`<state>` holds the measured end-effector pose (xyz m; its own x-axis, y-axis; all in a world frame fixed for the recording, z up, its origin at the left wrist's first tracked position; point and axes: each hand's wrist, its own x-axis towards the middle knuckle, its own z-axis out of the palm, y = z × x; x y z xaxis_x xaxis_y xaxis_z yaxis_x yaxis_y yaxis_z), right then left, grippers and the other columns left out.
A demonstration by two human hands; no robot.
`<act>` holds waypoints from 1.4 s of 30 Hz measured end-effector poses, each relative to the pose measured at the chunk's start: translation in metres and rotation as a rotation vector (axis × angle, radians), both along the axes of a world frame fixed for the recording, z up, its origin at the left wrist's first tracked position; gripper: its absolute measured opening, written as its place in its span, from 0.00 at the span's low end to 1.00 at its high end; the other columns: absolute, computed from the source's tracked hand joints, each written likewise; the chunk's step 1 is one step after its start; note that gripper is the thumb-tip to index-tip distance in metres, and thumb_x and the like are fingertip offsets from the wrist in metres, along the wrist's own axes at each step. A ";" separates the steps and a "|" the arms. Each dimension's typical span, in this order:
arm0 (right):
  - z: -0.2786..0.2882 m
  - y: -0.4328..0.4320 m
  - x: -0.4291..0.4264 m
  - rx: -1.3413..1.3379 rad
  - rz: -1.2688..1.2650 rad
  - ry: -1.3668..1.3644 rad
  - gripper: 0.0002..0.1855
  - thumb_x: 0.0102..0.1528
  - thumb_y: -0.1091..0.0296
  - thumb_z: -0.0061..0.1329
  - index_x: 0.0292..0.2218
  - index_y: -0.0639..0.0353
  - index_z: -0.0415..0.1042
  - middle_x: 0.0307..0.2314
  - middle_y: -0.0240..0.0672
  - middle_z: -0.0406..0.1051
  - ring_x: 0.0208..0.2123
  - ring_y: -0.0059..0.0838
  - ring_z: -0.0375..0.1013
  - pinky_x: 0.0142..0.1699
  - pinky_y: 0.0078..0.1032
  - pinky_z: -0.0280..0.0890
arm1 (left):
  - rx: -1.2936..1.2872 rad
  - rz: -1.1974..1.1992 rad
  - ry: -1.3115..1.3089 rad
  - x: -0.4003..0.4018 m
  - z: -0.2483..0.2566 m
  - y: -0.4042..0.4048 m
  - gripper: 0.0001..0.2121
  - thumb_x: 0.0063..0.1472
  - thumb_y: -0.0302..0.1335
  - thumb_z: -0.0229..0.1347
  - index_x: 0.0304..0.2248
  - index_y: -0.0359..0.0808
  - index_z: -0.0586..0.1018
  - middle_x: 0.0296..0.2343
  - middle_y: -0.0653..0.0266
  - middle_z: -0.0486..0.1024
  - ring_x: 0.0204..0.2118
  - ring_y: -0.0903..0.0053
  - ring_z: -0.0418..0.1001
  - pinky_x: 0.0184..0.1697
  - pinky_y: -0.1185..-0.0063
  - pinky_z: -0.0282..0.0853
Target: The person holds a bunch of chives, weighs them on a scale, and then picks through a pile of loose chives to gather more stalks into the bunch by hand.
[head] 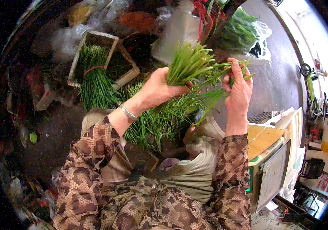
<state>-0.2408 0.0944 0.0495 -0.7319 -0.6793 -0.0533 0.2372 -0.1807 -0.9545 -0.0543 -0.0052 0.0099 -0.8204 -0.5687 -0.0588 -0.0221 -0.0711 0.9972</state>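
Observation:
My left hand (164, 86), with a silver bangle at the wrist, grips a thick bunch of green stalks (188, 63), cut ends upward. To its right, my right hand (238, 82) pinches a few thin green stems (222, 66) between thumb and fingers. Below both hands lies a loose heap of long-leaved greens (155, 123), between my knees. Left of the heap, a bundle of thin green chives or similar greens (96, 77), tied with a red band, leans on a pale rectangular crate (73, 67). The leafy lower part of the held bunch is partly hidden by my left hand.
A plastic bag of green vegetables (240, 30) lies at the upper right, near red ties (202, 17). Clear plastic bags (69, 37) lie at the upper left. A scale-like appliance with a flat metal plate (273, 172) stands at the right. Beyond it is a green scooter (310, 89).

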 end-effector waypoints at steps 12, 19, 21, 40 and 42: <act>-0.007 0.002 -0.009 -0.115 -0.008 0.004 0.09 0.56 0.63 0.50 0.33 0.58 0.73 0.21 0.25 0.69 0.17 0.11 0.63 0.16 0.09 0.49 | 0.369 0.149 0.049 0.006 0.000 -0.004 0.11 0.50 0.27 0.61 0.32 0.34 0.75 0.27 0.66 0.75 0.28 0.80 0.73 0.32 0.82 0.68; 0.004 0.008 -0.004 0.003 0.072 -0.004 0.08 0.58 0.63 0.47 0.34 0.58 0.72 0.21 0.25 0.67 0.18 0.13 0.63 0.17 0.10 0.50 | 0.163 0.175 0.062 0.012 0.005 -0.021 0.11 0.53 0.29 0.58 0.35 0.33 0.75 0.27 0.66 0.75 0.29 0.80 0.73 0.31 0.82 0.69; 0.004 0.010 -0.005 0.031 0.117 0.013 0.09 0.59 0.62 0.46 0.34 0.57 0.71 0.22 0.25 0.67 0.18 0.13 0.63 0.17 0.10 0.50 | 0.104 0.310 0.051 0.013 0.000 -0.024 0.10 0.54 0.28 0.57 0.35 0.33 0.75 0.28 0.65 0.76 0.30 0.80 0.73 0.31 0.82 0.69; -0.014 -0.004 0.023 -0.058 0.457 0.038 0.12 0.62 0.59 0.39 0.31 0.55 0.68 0.27 0.25 0.68 0.30 0.14 0.64 0.34 0.14 0.59 | 0.420 -0.020 0.058 0.008 0.006 -0.007 0.10 0.50 0.24 0.58 0.34 0.34 0.74 0.28 0.69 0.74 0.30 0.80 0.71 0.35 0.81 0.67; -0.011 -0.004 0.026 -0.146 0.533 -0.090 0.13 0.62 0.60 0.39 0.29 0.58 0.65 0.30 0.30 0.69 0.36 0.20 0.65 0.45 0.19 0.59 | 0.483 -0.008 0.068 0.009 0.007 -0.006 0.10 0.50 0.23 0.58 0.34 0.35 0.74 0.28 0.69 0.73 0.30 0.80 0.71 0.33 0.81 0.67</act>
<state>-0.2147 0.0900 0.0386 -0.2817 -0.9593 0.0223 0.4116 -0.1418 -0.9002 -0.0450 -0.0108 0.0172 -0.8357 -0.4833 -0.2608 0.0393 -0.5263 0.8494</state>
